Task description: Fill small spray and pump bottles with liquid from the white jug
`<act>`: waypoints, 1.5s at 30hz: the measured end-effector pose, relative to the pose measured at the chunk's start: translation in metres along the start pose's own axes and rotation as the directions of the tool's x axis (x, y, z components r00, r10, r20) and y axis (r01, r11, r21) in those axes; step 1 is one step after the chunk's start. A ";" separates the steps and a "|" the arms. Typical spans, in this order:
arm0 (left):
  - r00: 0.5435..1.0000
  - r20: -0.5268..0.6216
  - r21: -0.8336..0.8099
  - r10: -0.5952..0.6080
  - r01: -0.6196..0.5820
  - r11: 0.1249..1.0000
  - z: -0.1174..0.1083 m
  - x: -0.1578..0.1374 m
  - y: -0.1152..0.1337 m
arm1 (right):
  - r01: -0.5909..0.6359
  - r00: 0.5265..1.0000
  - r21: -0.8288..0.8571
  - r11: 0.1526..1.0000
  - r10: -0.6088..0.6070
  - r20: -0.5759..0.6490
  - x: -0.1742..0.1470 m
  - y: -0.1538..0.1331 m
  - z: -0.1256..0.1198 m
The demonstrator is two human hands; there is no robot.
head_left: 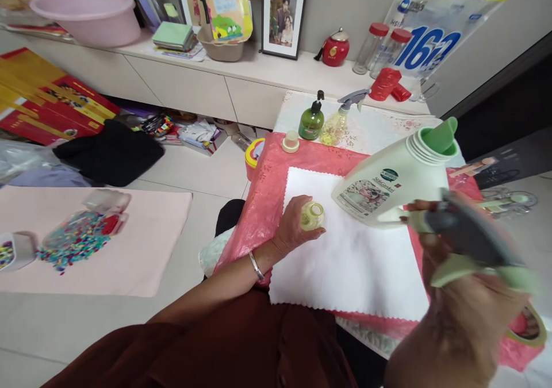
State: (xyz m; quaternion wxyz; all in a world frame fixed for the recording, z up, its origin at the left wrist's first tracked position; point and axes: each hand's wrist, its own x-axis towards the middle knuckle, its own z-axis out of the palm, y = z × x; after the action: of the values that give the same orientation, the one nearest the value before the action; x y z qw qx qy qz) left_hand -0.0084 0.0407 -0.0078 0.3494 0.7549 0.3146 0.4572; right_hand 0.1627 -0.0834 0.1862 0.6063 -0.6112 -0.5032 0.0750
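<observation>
My left hand (pixel 294 227) is wrapped round a small see-through yellowish bottle (pixel 313 215), whose open neck faces up. It is over a white cloth (pixel 345 273) with scalloped edges. My right hand (pixel 452 307), smeared by motion, is raised at the right and grips a grey and pale green spray head (pixel 478 238). Between the hands stands a large pale green detergent bottle (pixel 379 181) with a green pouring spout (pixel 442 135) in its uncapped mouth. A pale round cap (pixel 290 141) lies at the table's far left corner.
Behind the cloth stand a green pump bottle (pixel 311 118) and another spray bottle (pixel 336 125). A tape roll (pixel 532 327) is at the right. Left, a pink mat (pixel 142 244) bears colourful beads (pixel 77 241). A shelf (pixel 245 69) with picture frames and jars runs along the back.
</observation>
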 end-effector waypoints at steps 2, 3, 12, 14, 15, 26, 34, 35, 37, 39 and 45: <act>1.000 -0.009 0.010 0.003 -0.003 1.000 0.000 0.000 -0.001 | 0.004 0.970 -0.214 0.977 0.048 0.237 -0.008 0.017 -0.016; 1.000 -0.019 0.011 0.009 -0.009 1.000 0.000 0.000 -0.001 | 0.084 0.939 -0.317 0.945 0.031 0.342 -0.012 0.027 -0.021; 0.999 0.000 0.002 -0.040 0.040 0.999 -0.004 0.002 0.006 | 0.439 0.809 -0.509 0.740 -0.080 0.582 -0.053 0.109 0.005; 1.000 0.004 -0.013 -0.021 0.021 1.000 -0.005 0.002 0.007 | 0.426 0.819 -0.518 0.742 -0.073 0.569 -0.060 0.117 0.009; 1.000 0.004 -0.017 -0.014 0.014 1.000 -0.005 0.002 0.006 | 0.416 0.824 -0.520 0.746 -0.069 0.562 -0.062 0.120 0.010; 0.999 0.010 0.004 -0.043 0.043 0.999 -0.005 0.002 0.007 | -0.071 0.976 -0.522 0.850 -0.048 -0.210 -0.028 0.097 -0.039; 1.000 -0.006 -0.009 -0.007 0.007 1.000 -0.001 0.001 0.003 | -0.365 0.921 -0.124 0.923 0.337 -0.198 0.007 0.130 -0.048; 1.000 -0.007 -0.011 -0.003 0.003 1.000 -0.001 0.001 0.003 | -0.369 0.918 -0.092 0.925 0.346 -0.195 0.010 0.136 -0.047; 1.000 -0.005 -0.009 0.000 0.000 1.000 -0.001 0.001 0.002 | -0.368 0.913 -0.037 0.929 0.354 -0.202 0.015 0.148 -0.044; 1.000 0.000 -0.004 -0.006 0.006 1.000 -0.001 0.001 0.003 | -0.358 0.911 0.004 0.934 0.350 -0.217 0.021 0.159 -0.040; 0.999 -0.028 -0.032 0.039 -0.040 0.999 0.000 0.002 0.001 | -0.328 0.910 0.043 0.944 0.328 -0.253 0.033 0.178 -0.029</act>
State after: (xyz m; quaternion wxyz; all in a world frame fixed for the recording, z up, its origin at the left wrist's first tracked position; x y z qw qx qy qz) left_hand -0.0070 0.0416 -0.0061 0.3481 0.7488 0.2970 0.4795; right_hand 0.2923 -0.0359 0.0656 0.6452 -0.6915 -0.3105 0.0959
